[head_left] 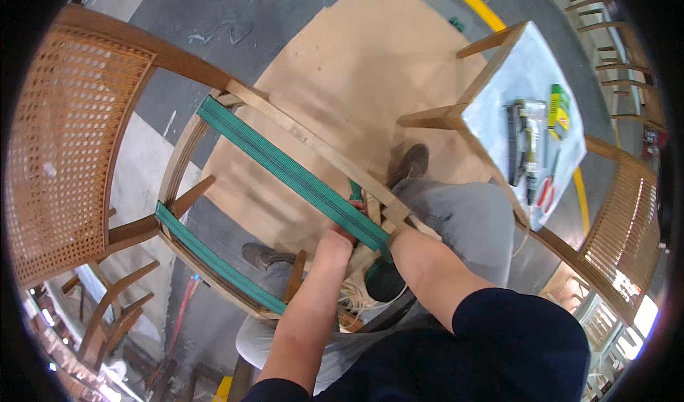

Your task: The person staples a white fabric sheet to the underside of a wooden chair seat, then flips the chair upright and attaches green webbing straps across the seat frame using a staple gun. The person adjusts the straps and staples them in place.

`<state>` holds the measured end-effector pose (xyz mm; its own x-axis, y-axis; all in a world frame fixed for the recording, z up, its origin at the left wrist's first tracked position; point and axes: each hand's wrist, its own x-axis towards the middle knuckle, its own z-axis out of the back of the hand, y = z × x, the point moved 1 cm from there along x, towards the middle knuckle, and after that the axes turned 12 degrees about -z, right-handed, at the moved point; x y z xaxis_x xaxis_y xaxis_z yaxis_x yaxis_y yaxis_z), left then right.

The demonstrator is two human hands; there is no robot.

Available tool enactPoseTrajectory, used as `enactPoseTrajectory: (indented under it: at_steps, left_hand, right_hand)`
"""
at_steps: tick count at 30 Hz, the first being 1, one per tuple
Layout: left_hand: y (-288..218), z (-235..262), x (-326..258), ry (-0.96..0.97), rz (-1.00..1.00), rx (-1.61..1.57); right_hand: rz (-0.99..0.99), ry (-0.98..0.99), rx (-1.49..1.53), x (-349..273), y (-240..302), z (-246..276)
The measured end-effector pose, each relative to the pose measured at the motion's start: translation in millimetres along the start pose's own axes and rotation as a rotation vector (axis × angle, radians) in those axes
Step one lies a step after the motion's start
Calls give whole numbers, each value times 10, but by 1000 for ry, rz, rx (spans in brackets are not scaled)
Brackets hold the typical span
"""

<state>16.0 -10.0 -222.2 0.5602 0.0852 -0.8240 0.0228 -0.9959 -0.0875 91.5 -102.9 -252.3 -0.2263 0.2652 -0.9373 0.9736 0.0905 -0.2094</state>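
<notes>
A green webbing strap (285, 170) stretches across the open wooden seat frame (299, 132) of a chair before me. A second green strap (217, 259) runs along the nearer rail. My left hand (345, 234) reaches under the longer strap near its lower right end, its fingers mostly hidden. My right forearm (420, 263) goes to the frame's right corner, where the rail and strap hide most of that hand. Some fingertips (360, 206) show between strap and rail, beside a short green webbing piece (355, 189); whose hand they belong to, I cannot tell.
The chair's woven cane back (71, 138) rises at left. At right, a chair with a pale covered seat (491, 110) carries an air tool (530, 142), a yellow-green box (559, 111) and red-handled scissors (546, 194). A dark green roll (385, 281) lies by my lap. Cardboard (342, 60) covers the floor.
</notes>
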Motion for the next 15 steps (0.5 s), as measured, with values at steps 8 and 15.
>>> enactPoseTrajectory:
  at_steps: [8, 15]
  left_hand:
    - [-130, -644, 44, -199, -86, -134]
    - [-53, -1064, -405, -71, -79, -51]
  right_hand:
    - [240, -215, -1836, -2081, 470, -16]
    - [1128, -1442, -1027, -4037, 2114, 1222]
